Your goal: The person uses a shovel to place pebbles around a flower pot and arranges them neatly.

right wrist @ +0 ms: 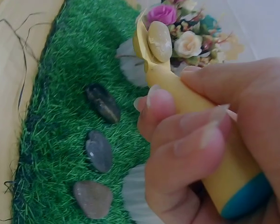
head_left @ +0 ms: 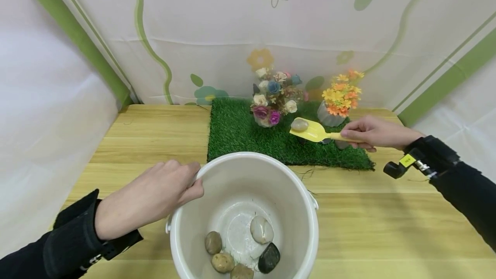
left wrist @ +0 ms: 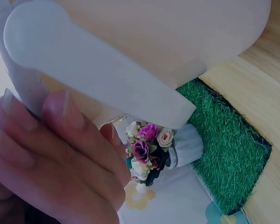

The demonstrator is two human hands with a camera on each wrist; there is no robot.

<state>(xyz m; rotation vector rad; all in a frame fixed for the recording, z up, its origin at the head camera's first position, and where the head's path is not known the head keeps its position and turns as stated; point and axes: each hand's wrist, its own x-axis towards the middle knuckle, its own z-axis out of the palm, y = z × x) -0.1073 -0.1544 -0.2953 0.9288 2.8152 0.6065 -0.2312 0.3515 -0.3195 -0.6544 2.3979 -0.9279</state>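
My right hand (head_left: 373,132) grips the handle of a yellow toy shovel (head_left: 314,131), held above the grass mat. A pale stone (head_left: 299,124) lies on its blade. In the right wrist view the handle ends in a teal cap (right wrist: 246,196). My left hand (head_left: 166,186) grips the rim of a white bucket (head_left: 310,227) at its left side. Inside the bucket lie several stones, among them a black stone (head_left: 269,258) and a white stone (head_left: 261,229). Below the shovel, a dark stone (right wrist: 102,102), a grey stone (right wrist: 99,151) and a brownish stone (right wrist: 93,199) rest on the mat.
The green grass mat (head_left: 232,132) lies at the table's back. On it stand a pot of mixed roses (head_left: 273,94) and a ribbed pot of yellow and orange flowers (head_left: 341,96). Patterned curtains (head_left: 232,20) hang behind the wooden table (head_left: 155,137).
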